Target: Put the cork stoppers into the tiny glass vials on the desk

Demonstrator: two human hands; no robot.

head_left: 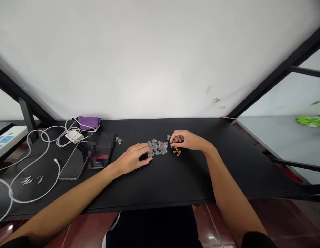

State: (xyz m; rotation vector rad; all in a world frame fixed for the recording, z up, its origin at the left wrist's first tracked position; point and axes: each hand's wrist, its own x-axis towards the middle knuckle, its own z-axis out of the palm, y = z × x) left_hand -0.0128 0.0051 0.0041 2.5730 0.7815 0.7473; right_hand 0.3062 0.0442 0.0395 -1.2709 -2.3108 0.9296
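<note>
A heap of small clear plastic parts (pixel 158 146) lies in the middle of the black table (pixel 175 179). Just right of it sits a little cluster of small brown pieces (pixel 177 151). My left hand (pixel 134 157) rests on the table at the heap's left edge, fingers curled and pinched on one clear part (pixel 150 155). My right hand (pixel 187 140) hovers over the brown pieces, fingertips pinched together at the heap's right side; what they hold is too small to make out.
Two phones (pixel 72 163) lie at the left beside a white charger (pixel 74 135) and looping white cables (pixel 43 165). A purple cloth (pixel 89 122) sits by the wall. Several small metal pieces (pixel 30 179) lie far left. Two stray clear parts (pixel 118 140) sit apart.
</note>
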